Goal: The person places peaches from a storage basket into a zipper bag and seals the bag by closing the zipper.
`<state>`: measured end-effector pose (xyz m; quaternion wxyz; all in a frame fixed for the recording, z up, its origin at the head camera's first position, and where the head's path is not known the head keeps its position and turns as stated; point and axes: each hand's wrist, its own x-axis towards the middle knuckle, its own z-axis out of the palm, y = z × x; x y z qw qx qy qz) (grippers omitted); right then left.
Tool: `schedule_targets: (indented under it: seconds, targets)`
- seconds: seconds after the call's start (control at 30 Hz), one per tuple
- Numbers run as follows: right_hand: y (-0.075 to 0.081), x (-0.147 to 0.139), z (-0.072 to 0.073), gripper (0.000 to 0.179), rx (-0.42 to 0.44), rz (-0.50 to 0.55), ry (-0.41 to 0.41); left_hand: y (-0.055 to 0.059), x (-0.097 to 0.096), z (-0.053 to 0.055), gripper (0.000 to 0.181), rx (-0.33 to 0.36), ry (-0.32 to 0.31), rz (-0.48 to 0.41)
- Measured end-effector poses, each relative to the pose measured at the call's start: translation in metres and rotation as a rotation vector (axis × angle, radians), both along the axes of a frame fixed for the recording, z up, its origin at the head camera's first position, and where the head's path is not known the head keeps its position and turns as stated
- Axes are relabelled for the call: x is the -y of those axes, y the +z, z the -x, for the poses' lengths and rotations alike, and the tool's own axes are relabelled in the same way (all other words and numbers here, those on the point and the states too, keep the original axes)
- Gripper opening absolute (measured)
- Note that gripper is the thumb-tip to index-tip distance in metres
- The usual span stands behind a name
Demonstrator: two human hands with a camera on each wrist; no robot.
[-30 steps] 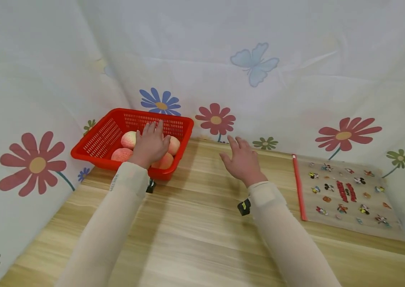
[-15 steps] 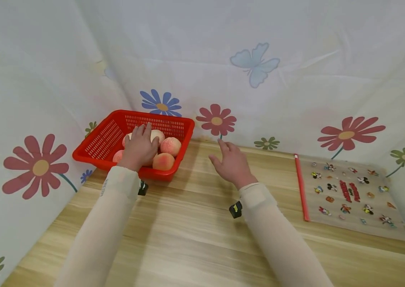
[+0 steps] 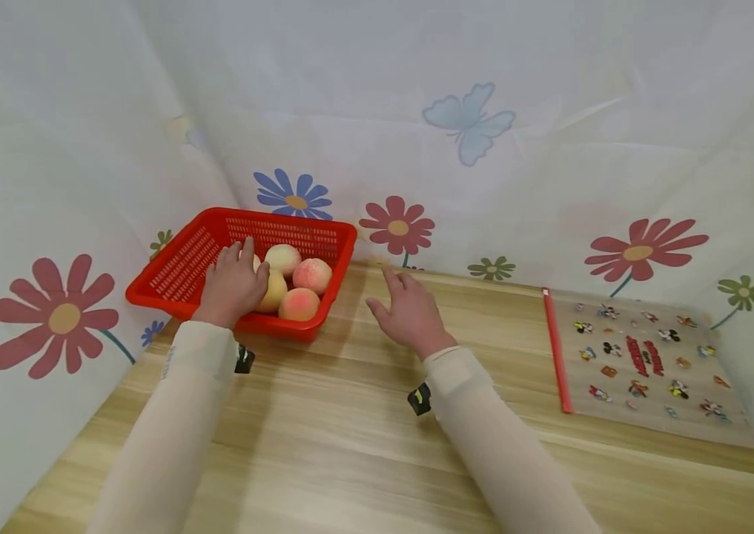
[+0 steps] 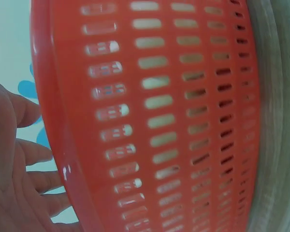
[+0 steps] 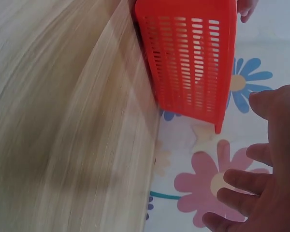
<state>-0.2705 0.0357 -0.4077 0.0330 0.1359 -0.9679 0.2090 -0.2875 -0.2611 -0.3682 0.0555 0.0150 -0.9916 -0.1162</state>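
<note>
My left hand [image 3: 233,284] hovers over the left part of a red plastic basket [image 3: 170,304], palm down with its fingers extended. Several peaches lie inside, among them a pink one [image 3: 313,276], a pale one [image 3: 282,259] and an orange-red one [image 3: 299,304]; the hand hides part of the group. In the left wrist view the left fingers [image 4: 46,181] reach past the basket's rim with nothing in their grasp. To the right of the basket, my right hand [image 3: 410,314] is raised above the table, its fingers spread and holding nothing.
A clear zip pouch [image 3: 637,363] with a red zip edge and cartoon prints lies flat at the right of the wooden table [image 3: 343,445]. White flower-printed cloth [image 3: 550,148] hangs behind the table and along its sides.
My left hand has shifted left over the basket, uncovering more peaches on the right. My right hand has moved left, closer to the basket. The pouch stays where it was.
</note>
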Motion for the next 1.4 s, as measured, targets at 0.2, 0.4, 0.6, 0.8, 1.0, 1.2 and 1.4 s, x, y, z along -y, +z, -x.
schedule_targets:
  seconds: [0.2,0.4,0.6,0.8,1.0,1.2,1.4]
  targets:
    - [0.002,0.015,-0.001,0.07,-0.024,-0.007,0.032,0.0,0.017,-0.003,0.067,0.019,0.007,-0.024]
    - [0.002,0.027,-0.002,0.069,-0.011,-0.012,0.035,-0.002,0.025,-0.004,0.07,0.059,0.033,-0.052]
    - [-0.001,0.035,-0.004,0.072,0.03,0.013,0.04,-0.01,0.034,-0.003,0.07,0.064,0.06,-0.028]
    - [0.001,0.044,-0.005,0.074,0.059,0.047,0.045,-0.011,0.045,-0.005,0.069,0.067,0.094,-0.025]
    - [-0.001,0.057,-0.006,0.078,0.097,0.059,0.048,-0.015,0.06,-0.009,0.071,0.086,0.13,-0.04]
    - [-0.001,0.066,-0.007,0.08,0.11,0.072,0.038,-0.016,0.076,-0.012,0.072,0.074,0.158,-0.032]
    - [0.001,0.074,-0.009,0.085,0.127,0.134,0.037,-0.021,0.091,-0.009,0.074,0.048,0.178,-0.039]
